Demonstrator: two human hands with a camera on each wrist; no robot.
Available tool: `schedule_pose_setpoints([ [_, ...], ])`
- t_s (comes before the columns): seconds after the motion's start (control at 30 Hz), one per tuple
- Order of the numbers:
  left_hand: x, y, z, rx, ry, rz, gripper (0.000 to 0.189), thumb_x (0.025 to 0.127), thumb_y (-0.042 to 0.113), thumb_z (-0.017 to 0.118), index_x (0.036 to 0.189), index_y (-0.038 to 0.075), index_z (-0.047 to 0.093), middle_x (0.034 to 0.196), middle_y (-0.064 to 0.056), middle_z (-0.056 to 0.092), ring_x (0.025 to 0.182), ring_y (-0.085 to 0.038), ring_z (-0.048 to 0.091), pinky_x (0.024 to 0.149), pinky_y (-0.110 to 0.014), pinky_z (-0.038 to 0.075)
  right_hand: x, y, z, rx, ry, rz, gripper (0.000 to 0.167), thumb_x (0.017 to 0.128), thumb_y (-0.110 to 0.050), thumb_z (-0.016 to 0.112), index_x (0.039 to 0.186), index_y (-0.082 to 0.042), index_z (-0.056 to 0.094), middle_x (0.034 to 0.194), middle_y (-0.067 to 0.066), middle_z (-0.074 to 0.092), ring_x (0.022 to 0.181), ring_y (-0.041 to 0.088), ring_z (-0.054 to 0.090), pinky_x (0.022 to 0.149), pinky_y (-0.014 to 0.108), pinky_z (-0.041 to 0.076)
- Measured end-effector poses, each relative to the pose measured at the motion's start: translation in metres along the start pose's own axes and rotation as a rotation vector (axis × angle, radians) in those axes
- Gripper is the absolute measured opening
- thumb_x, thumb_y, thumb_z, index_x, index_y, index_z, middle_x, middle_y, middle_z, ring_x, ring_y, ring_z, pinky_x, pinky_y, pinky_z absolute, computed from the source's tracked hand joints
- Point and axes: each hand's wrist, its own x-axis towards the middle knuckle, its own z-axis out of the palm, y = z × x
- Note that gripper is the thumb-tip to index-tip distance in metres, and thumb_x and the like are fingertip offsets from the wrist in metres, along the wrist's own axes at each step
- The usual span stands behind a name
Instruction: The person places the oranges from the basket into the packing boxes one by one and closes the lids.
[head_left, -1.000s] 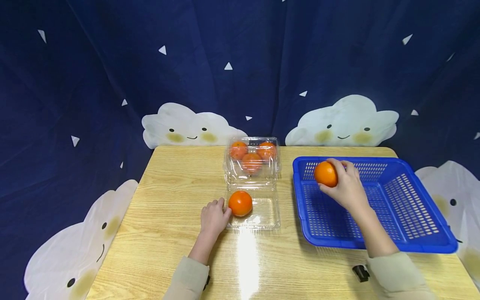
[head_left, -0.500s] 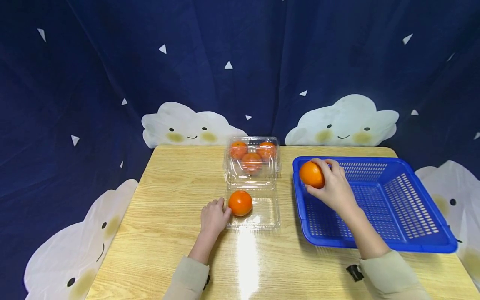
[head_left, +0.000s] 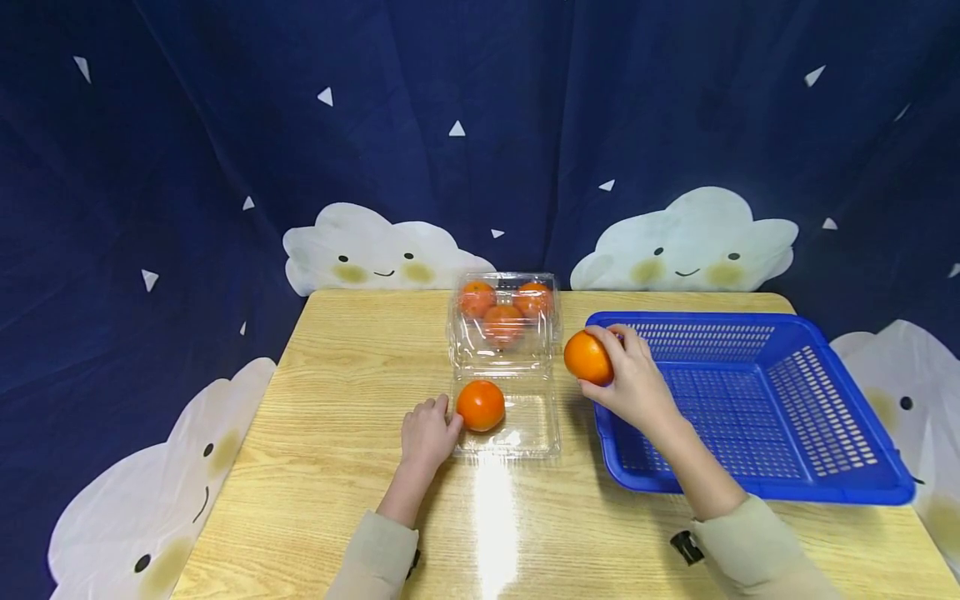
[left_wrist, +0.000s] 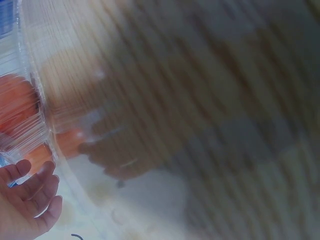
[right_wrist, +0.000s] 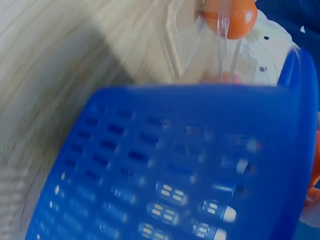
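Observation:
My right hand [head_left: 632, 379] grips an orange [head_left: 588, 358] between thumb and fingers, over the left rim of the blue plastic basket [head_left: 603, 462]. In the right wrist view the basket wall [right_wrist: 150, 120] covers most of this hand; only a bit of the orange shows at the right edge. My left hand [head_left: 429, 433] rests at the left edge of a hinged clear plastic box [head_left: 534, 433], its fingers loosely bent in the left wrist view. Beside its fingertips, another orange [head_left: 481, 406] sits in the near left corner of that box.
Three more oranges [head_left: 503, 326] show through clear plastic at the back, behind the box's raised lid [head_left: 501, 360]. The wooden table [head_left: 345, 367] ends at a dark blue curtain [head_left: 420, 100] with white cloud shapes.
My right hand has carried the orange left, from above the basket's inside to its left rim. The left hand and the orange in the box have stayed put.

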Motion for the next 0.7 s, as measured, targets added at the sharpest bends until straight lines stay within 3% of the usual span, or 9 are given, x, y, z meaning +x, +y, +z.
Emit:
schedule_pose_setpoints([
  [0.7,0.0,-0.001,0.002,-0.014,-0.026,-0.016,0.037,0.083,0.031,0.049,0.107,0.005,0.06,0.092,-0.014,0.062,0.086,-0.03,0.058,0.073,-0.041,0.044,-0.008,-0.031,0.037,-0.013,-0.103,-0.055,0.072,0.061,-0.026,0.08,0.125,-0.02,0.048,0.119,0.018,0.043,0.102,0.036,0.047,0.075,0.053,0.047],
])
